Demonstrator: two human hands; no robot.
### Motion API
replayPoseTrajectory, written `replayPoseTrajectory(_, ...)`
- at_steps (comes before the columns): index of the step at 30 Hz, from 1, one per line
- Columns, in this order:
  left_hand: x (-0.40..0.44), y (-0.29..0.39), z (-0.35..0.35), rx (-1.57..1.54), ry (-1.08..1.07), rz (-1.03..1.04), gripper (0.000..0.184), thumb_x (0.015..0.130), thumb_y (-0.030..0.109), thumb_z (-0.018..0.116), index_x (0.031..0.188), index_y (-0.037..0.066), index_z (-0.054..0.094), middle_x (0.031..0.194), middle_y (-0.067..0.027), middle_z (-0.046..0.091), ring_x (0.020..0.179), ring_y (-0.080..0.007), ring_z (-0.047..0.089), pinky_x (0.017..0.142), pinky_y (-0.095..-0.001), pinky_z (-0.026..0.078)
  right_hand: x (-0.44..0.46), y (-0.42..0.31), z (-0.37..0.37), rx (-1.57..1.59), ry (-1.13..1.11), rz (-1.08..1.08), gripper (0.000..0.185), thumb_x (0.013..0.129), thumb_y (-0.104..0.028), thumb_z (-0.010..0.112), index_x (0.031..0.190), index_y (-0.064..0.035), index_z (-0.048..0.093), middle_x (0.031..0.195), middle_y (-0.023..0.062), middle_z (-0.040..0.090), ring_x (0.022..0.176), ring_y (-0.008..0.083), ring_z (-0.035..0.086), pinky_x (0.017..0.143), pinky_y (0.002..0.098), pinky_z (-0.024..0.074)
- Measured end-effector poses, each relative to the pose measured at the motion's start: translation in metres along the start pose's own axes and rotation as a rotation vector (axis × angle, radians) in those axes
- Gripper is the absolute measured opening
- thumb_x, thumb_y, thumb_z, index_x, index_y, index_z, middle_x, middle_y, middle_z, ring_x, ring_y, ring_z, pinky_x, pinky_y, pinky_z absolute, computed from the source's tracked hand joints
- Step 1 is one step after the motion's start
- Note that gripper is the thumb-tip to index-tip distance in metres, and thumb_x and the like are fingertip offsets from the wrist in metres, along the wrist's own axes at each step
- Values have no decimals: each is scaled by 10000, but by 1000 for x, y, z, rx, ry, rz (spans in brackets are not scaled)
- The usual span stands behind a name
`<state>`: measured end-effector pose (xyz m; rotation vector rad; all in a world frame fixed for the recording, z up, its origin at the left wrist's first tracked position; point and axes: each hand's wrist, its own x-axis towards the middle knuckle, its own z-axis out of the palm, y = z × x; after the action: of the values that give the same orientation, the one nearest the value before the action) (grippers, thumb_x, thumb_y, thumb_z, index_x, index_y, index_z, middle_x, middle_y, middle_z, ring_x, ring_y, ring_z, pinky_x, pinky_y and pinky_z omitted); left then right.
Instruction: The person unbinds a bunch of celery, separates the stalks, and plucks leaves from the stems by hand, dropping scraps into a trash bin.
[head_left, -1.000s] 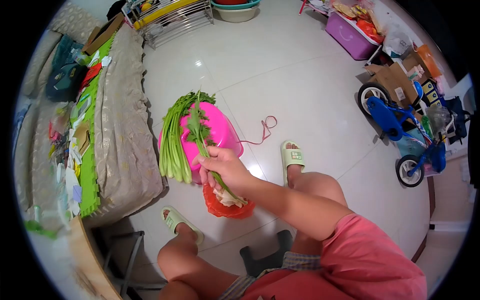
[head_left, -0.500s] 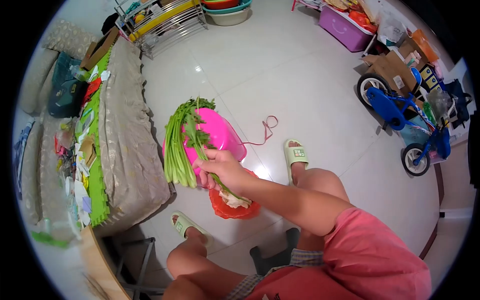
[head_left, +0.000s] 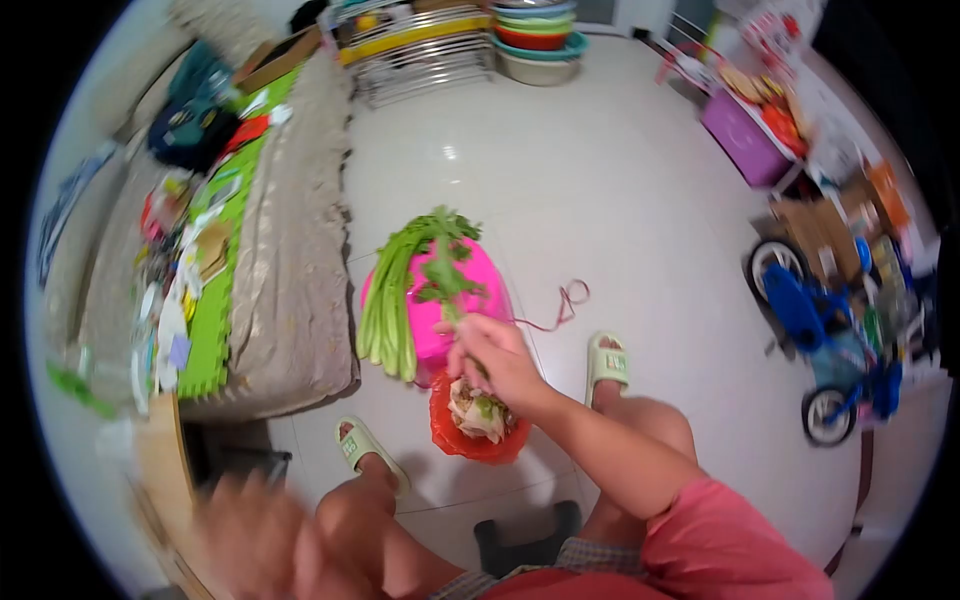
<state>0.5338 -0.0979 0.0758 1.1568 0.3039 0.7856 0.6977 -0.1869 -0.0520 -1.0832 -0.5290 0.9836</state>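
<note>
My right hand point(head_left: 500, 362) is closed around a leafy celery stalk point(head_left: 445, 278), whose leaves point away from me over a bright pink plastic object point(head_left: 485, 275). On that pink surface lies a bunch of celery point(head_left: 388, 315), its pale stalk ends toward me. Just below my right hand, an orange-red plastic bag point(head_left: 447, 432) stands open on the floor with pale scraps point(head_left: 478, 412) inside. At the lower left is my left hand point(head_left: 258, 540), smeared by motion, so its fingers are unclear.
A thin red strap point(head_left: 568, 300) lies on the tiled floor. Left is a covered couch point(head_left: 285, 250) with a green mat point(head_left: 222, 300) and clutter. Stacked basins point(head_left: 535, 68) and a metal rack point(head_left: 425, 72) stand behind. A blue balance bike point(head_left: 800, 310) leans by boxes at right.
My left hand has come into view at the lower left. The whole view has shifted, with the scene sitting lower and farther right. My right hand still holds the celery stalk.
</note>
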Motion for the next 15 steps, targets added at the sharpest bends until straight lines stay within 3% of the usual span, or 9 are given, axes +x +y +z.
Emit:
replayPoseTrajectory(3, 3, 0, -13, -61, 42, 48, 230, 904, 82, 380, 677, 54, 364, 524, -8, 294, 451, -88, 280, 344, -200, 266, 5, 12, -5, -21, 32, 4, 375, 970, -254, 350, 1139, 38, 513, 634, 39, 539, 454, 39, 406, 435, 168, 342)
replayPoseTrajectory(5, 3, 4, -21, -89, 12, 236, 305, 943, 153, 359, 649, 79, 335, 521, 1, 285, 467, -78, 252, 357, -210, 226, 5, 6, -4, -51, 33, 36, 359, 968, -241, 361, 1140, 40, 505, 648, 51, 549, 461, 42, 421, 435, 172, 350)
replayPoseTrajectory(6, 5, 6, -30, 33, -90, 399, 371, 968, 210, 325, 615, 96, 321, 521, 0, 291, 476, -78, 224, 382, -215, 212, 6, 6, -5, -41, 40, 42, 348, 966, -229, 365, 1148, 35, 500, 663, 59, 559, 467, 46, 434, 434, 172, 358)
replayPoseTrajectory(7, 6, 10, -25, 109, -80, 489, 386, 954, 185, 339, 577, 110, 297, 526, 12, 263, 478, -77, 185, 400, -216, 203, 6, 7, -4, -26, 45, 54, 338, 964, -217, 370, 1156, 31, 496, 677, 67, 568, 473, 50, 447, 433, 171, 366)
replayPoseTrajectory(9, 13, 5, -22, 360, 28, 564, 361, 922, 154, 392, 570, 88, 354, 547, 10, 308, 493, -65, 252, 415, -210, 233, 8, 8, -3, -1, 30, 45, 316, 958, -205, 384, 1146, 22, 496, 697, 77, 578, 480, 55, 463, 432, 170, 377)
replayPoseTrajectory(11, 20, -28, -33, 453, 135, 229, 227, 872, 101, 481, 660, 27, 514, 607, 3, 412, 556, -43, 366, 453, -189, 281, 10, 11, 0, 27, 5, 40, 294, 953, -193, 397, 1137, 13, 497, 717, 88, 588, 488, 59, 478, 432, 169, 389)
replayPoseTrajectory(12, 30, -48, -35, 503, 91, 103, 125, 845, 85, 541, 752, 4, 563, 660, 5, 462, 562, -35, 398, 483, -173, 312, 11, 13, 3, 32, 16, 17, 261, 951, -183, 406, 1109, 6, 492, 731, 85, 589, 491, 60, 474, 436, 175, 385)
replayPoseTrajectory(15, 31, -106, -54, 551, 12, -106, 140, 785, 50, 644, 912, -6, 634, 777, 4, 520, 591, -13, 437, 541, -156, 373, 15, 18, 9, 38, 9, 24, 156, 940, -149, 429, 1020, -17, 454, 751, 93, 597, 494, 81, 480, 447, 194, 397)
